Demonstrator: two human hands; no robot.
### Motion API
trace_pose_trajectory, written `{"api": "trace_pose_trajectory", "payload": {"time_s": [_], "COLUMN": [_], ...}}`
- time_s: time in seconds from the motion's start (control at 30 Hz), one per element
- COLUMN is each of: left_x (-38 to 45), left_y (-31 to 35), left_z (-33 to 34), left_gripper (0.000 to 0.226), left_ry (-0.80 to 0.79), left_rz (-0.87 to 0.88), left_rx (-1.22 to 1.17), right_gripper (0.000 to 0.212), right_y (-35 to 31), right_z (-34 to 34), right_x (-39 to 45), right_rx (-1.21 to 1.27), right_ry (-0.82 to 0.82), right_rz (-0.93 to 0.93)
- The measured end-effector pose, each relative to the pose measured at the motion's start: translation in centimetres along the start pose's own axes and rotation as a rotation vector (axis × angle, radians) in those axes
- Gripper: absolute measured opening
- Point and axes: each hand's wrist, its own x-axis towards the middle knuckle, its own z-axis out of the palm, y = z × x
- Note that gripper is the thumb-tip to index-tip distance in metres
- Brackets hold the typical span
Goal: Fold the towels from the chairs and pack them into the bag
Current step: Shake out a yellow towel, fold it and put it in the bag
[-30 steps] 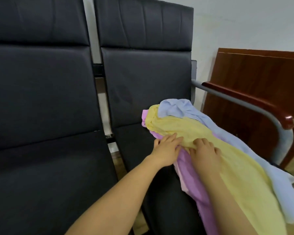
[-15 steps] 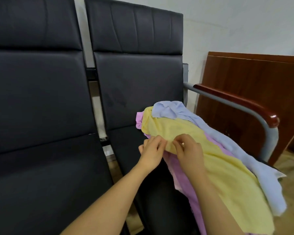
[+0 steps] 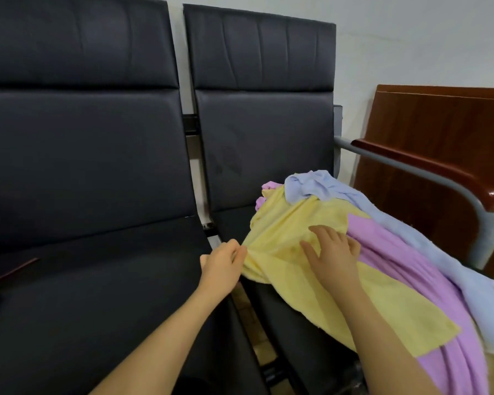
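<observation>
— Where are the towels just now?

— Heaped on the right-hand chair (image 3: 268,143), the one with smooth black leather-like padding stitched in vertical panels across the headrest. Three of them, all soft, thin, napped cloth. The yellow towel (image 3: 294,243) lies on top in loose folds, draped over the front edge of the seat. The purple towel (image 3: 405,269) lies partly under it and runs down to the right in long creases. The pale blue towel (image 3: 340,192) is bunched at the back near the backrest and trails along the right side.

— And the hands?

— The left hand (image 3: 223,266) pinches the yellow towel's left edge; the cloth gathers into tight pleats at the fingers, over the gap between the two seats. The right hand (image 3: 332,252) lies flat on the yellow cloth, fingers straight and spread, its outer edge against the purple one. It grasps nothing, only presses.

— What else is about?

— A matching left chair (image 3: 83,155), same dark padding, with something thin, dark and reddish lying at the left of its seat; I cannot tell what. The right chair has a grey metal tube armrest (image 3: 439,178) capped with glossy red-brown wood, rounded at the end. Behind it leans a flat red-brown wood panel (image 3: 439,124) against the pale wall.
</observation>
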Motion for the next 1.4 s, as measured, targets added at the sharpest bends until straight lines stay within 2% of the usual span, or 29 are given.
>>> {"api": "trace_pose_trajectory", "payload": {"time_s": [0.1,0.2,0.37,0.5,0.57,0.73,0.83,0.97,1.1,1.2,1.3,1.4], "left_x": [0.2,0.6,1.7,2.4,2.6,2.3,1.7,1.1,0.0,-1.5,-3.1,-4.9], "left_y": [-0.2,0.5,1.0,1.3,1.1,1.3,1.7,2.6,3.1,2.7,1.7,0.6], "left_z": [0.2,1.1,3.3,4.2,4.4,4.2,2.6,-1.1,-4.8,-7.7,-10.9,-14.3], "left_gripper": [0.032,0.033,0.038,0.042,0.036,0.019,0.019,0.02,0.017,0.015,0.012,0.009], "left_ry": [-0.045,-0.136,0.006,-0.013,0.004,0.096,0.169,0.273,0.332,0.368,0.396,0.423], "left_rz": [-0.043,-0.087,-0.183,-0.202,-0.192,-0.124,-0.047,0.007,0.057,0.082,0.092,0.086], "left_rx": [0.086,0.214,0.363,0.476,0.498,0.426,0.179,-0.004,-0.021,0.008,0.02,0.037], "right_gripper": [0.048,0.052,0.055,0.042,0.035,0.036,0.022,0.015,0.014,0.016,0.026,0.036], "right_y": [0.4,1.3,1.1,1.4,1.4,0.9,-0.3,-3.1,-6.4,-9.2,-12.2,-15.0], "right_z": [0.9,1.5,2.3,2.8,3.1,3.5,2.7,1.2,-0.9,-2.6,-4.2,-4.7], "right_x": [0.3,0.4,0.8,1.2,1.4,1.5,1.7,1.2,0.6,-0.3,-1.5,-2.7], "right_rx": [-0.115,-0.19,-0.237,-0.308,-0.297,-0.126,0.066,0.35,0.566,0.752,0.854,0.873], "right_ry": [-0.055,-0.122,-0.009,0.019,0.049,0.28,0.359,0.295,0.301,0.312,0.179,0.026], "right_rz": [0.165,0.232,0.32,0.267,0.208,-0.008,-0.163,-0.262,-0.322,-0.269,-0.167,-0.161]}}
